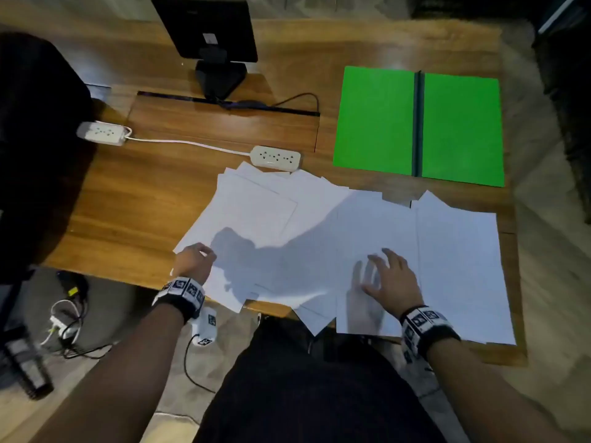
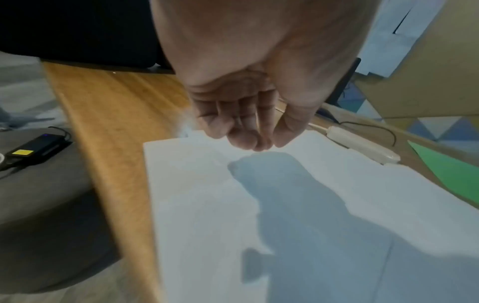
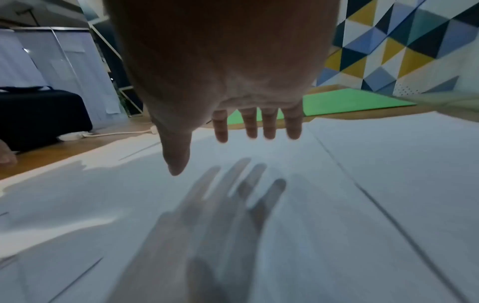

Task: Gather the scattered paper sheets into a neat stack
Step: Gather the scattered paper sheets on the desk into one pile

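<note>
Several white paper sheets (image 1: 307, 225) lie spread and overlapping across the near half of the wooden table (image 1: 128, 203), some hanging over its front edge. My left hand (image 1: 204, 254) is at the left corner of the spread. In the left wrist view its fingers (image 2: 233, 133) are loosely bunched just above a sheet (image 2: 207, 194) and hold nothing. My right hand (image 1: 380, 273) hovers over the right-hand sheets with its fingers (image 3: 269, 127) straight and spread. It casts a hand shadow on the paper (image 3: 362, 184) below.
An open green folder (image 1: 419, 126) lies flat at the back right of the table. Two white power strips (image 1: 275, 157) (image 1: 100, 133) joined by a cord lie behind the sheets. A black monitor (image 1: 208, 30) stands at the back, and a dark bulky object (image 1: 38, 139) sits at the left.
</note>
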### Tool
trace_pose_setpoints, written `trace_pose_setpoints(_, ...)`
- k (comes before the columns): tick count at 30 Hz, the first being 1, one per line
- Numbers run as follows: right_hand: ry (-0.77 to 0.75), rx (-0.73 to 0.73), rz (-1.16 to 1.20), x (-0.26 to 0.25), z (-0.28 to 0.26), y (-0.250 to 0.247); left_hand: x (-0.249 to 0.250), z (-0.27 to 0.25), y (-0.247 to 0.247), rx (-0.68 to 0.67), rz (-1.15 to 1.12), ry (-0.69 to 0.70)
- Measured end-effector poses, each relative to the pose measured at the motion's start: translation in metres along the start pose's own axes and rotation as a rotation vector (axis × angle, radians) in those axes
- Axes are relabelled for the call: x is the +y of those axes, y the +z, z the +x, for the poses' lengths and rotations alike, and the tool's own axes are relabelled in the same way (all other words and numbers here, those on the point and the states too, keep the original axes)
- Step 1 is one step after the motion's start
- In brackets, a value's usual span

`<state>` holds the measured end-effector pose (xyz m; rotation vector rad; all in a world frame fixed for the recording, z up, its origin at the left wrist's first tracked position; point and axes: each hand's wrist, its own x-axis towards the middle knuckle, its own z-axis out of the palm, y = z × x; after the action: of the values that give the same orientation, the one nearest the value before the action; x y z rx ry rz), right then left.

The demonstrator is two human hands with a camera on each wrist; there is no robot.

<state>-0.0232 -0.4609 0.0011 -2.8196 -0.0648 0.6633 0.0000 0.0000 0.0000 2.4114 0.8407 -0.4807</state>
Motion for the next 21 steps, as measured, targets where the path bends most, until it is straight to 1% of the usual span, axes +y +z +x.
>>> trace_pose_setpoints(1, 0.025, -0.039, -0.027, -0.007, 0.009, 0.002, 0.007, 0.007, -0.002, 0.033, -0.013, 0.013)
trace_pose_setpoints(2, 0.080, -0.066, -0.047, -0.012, 0.014, 0.002, 0.013, 0.012, -0.005, 0.056, -0.004, 0.000)
trace_pose_setpoints(4, 0.135, -0.140, -0.064, -0.021, 0.025, 0.006, 0.024, 0.023, -0.010, 0.081, -0.006, -0.030)
trace_pose_setpoints(7, 0.152, -0.227, -0.049, -0.019, 0.028, 0.017, 0.028, 0.037, -0.005, 0.058, 0.001, -0.094)
trace_pose_setpoints(10, 0.151, -0.243, -0.019, -0.015, 0.027, 0.023, 0.029, 0.049, 0.002, 0.021, 0.016, -0.143)
trace_pose_setpoints(14, 0.140, -0.249, -0.033, -0.014, 0.026, 0.025, 0.030, 0.053, 0.007, -0.010, 0.196, -0.139)
trace_pose_setpoints(17, 0.139, -0.244, -0.037, -0.014, 0.027, 0.027, 0.031, 0.052, 0.005, -0.006, 0.225, -0.192)
trace_pose_setpoints(18, 0.140, -0.247, -0.041, -0.013, 0.027, 0.028, 0.032, 0.052, 0.005, 0.002, 0.219, -0.188)
trace_pose_setpoints(21, 0.146, -0.246, -0.056, -0.013, 0.027, 0.030, 0.037, 0.044, 0.004, 0.042, 0.153, -0.107)
